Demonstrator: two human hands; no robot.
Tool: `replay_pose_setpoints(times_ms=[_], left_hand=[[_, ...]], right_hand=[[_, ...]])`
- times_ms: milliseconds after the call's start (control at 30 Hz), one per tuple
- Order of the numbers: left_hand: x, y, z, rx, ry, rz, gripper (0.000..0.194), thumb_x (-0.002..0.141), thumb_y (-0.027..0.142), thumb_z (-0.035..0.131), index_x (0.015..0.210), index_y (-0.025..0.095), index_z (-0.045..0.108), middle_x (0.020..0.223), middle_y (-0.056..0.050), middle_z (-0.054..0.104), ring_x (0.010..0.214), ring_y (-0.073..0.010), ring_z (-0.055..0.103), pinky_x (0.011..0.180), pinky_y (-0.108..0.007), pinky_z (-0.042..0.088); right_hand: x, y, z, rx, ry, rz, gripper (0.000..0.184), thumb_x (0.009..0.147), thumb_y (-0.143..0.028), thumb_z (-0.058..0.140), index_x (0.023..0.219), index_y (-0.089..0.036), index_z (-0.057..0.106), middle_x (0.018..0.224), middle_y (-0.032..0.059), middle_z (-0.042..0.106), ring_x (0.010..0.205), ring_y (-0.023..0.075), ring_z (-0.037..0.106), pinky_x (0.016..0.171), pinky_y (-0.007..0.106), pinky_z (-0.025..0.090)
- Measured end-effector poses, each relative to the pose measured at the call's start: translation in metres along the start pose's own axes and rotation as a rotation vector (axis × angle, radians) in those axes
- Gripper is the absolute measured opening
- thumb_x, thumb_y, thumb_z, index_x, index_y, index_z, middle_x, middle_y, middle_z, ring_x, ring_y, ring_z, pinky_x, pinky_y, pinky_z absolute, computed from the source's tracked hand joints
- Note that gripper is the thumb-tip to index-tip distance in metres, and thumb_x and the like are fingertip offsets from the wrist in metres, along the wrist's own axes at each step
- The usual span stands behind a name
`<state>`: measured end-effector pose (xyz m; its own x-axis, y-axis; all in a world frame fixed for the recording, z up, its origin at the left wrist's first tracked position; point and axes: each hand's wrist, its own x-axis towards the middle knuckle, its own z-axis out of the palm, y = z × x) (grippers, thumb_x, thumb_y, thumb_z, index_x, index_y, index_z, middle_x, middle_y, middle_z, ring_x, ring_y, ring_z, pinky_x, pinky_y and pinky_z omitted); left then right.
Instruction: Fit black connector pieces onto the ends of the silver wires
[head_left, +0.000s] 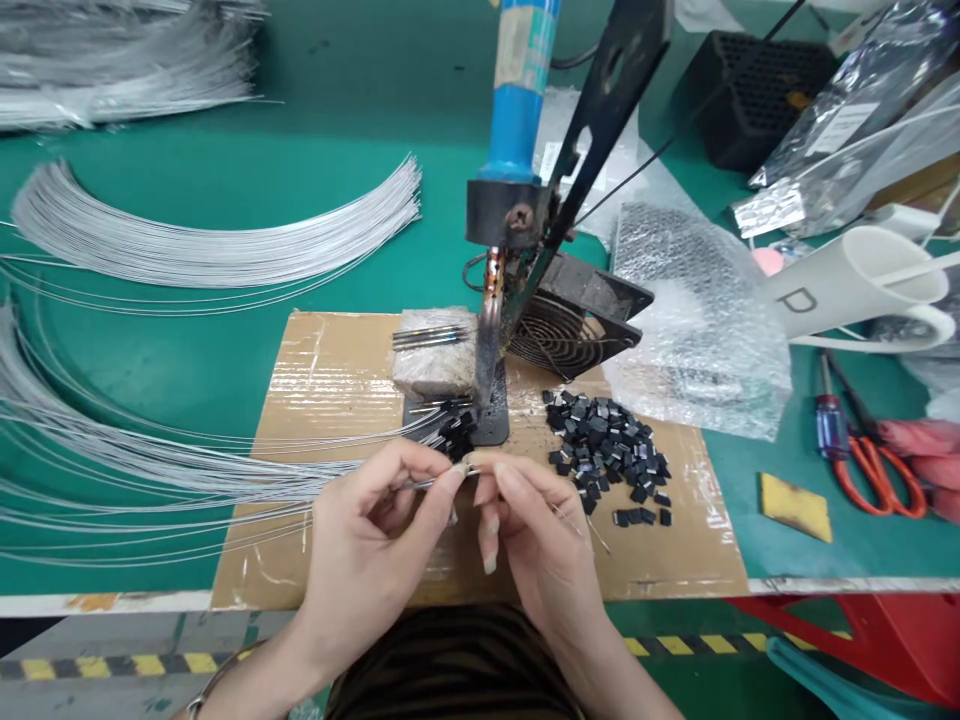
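As our left hand point(390, 545) and right hand point(536, 535) pinch a thin grey wire point(421, 485), we judge it light and springy.
We'd hold it near the tip, here above the flat brown cardboard sheet point(330, 365) on the green bench point(360, 140).

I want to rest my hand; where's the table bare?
Biggest tabletop patch: behind the curved wire bundle, left of the blue handle. Smaller: between the cardboard and yellow sponge. Crowded: around the left hand and right hand, with wires and black pieces.
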<state>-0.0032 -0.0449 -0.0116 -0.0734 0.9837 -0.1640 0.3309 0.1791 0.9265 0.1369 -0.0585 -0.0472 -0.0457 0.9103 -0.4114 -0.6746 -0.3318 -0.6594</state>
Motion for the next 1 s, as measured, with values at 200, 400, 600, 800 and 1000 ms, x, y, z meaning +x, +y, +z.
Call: replay_pose_setpoints(times_ms=[200, 400, 600, 800, 1000], left_hand=[[0.004, -0.004, -0.002, 0.026, -0.016, 0.055, 0.014, 0.093, 0.028, 0.072, 0.081, 0.020, 0.071, 0.064, 0.003, 0.064, 0.051, -0.0087, 0.050, 0.048, -0.019, 0.036], [0.003, -0.006, -0.002, 0.027, -0.035, 0.058, 0.014, 0.095, 0.028, 0.071, 0.083, 0.020, 0.071, 0.067, 0.002, 0.065, 0.054, -0.0086, 0.052, 0.050, -0.019, 0.037], [0.003, -0.010, -0.003, 0.024, -0.071, 0.089, 0.016, 0.096, 0.029, 0.071, 0.084, 0.020, 0.071, 0.069, 0.001, 0.067, 0.055, -0.0094, 0.055, 0.050, -0.019, 0.040], [0.001, -0.009, -0.005, 0.033, -0.091, 0.066, 0.016, 0.096, 0.030, 0.071, 0.084, 0.020, 0.071, 0.071, 0.000, 0.069, 0.056, -0.0102, 0.057, 0.050, -0.020, 0.040], [0.001, -0.009, -0.008, 0.058, -0.141, 0.076, 0.019, 0.097, 0.031, 0.070, 0.083, 0.020, 0.069, 0.067, 0.002, 0.063, 0.051, -0.0085, 0.047, 0.047, -0.022, 0.033]], right_hand=[[0.001, 0.003, -0.005, -0.067, -0.030, -0.041, 0.013, 0.088, -0.035, 0.085, 0.093, -0.023, 0.088, 0.071, -0.0005, 0.071, 0.045, 0.0074, 0.059, 0.043, 0.018, 0.050], [-0.001, 0.005, -0.007, -0.112, -0.037, -0.069, 0.008, 0.092, -0.032, 0.084, 0.093, -0.025, 0.087, 0.071, -0.0023, 0.071, 0.045, 0.0053, 0.061, 0.045, 0.015, 0.050], [-0.002, 0.003, -0.006, -0.124, -0.019, -0.079, 0.011, 0.090, -0.033, 0.084, 0.091, -0.023, 0.086, 0.070, -0.0009, 0.071, 0.043, 0.0077, 0.060, 0.040, 0.018, 0.049], [0.000, 0.001, -0.009, -0.129, -0.027, -0.059, 0.011, 0.088, -0.033, 0.086, 0.089, -0.022, 0.086, 0.064, -0.0020, 0.070, 0.042, 0.0083, 0.059, 0.040, 0.019, 0.048], [0.002, -0.010, -0.012, -0.113, -0.065, 0.051, 0.015, 0.084, -0.033, 0.089, 0.079, -0.019, 0.084, 0.062, -0.0019, 0.070, 0.039, 0.0075, 0.057, 0.037, 0.018, 0.045]])
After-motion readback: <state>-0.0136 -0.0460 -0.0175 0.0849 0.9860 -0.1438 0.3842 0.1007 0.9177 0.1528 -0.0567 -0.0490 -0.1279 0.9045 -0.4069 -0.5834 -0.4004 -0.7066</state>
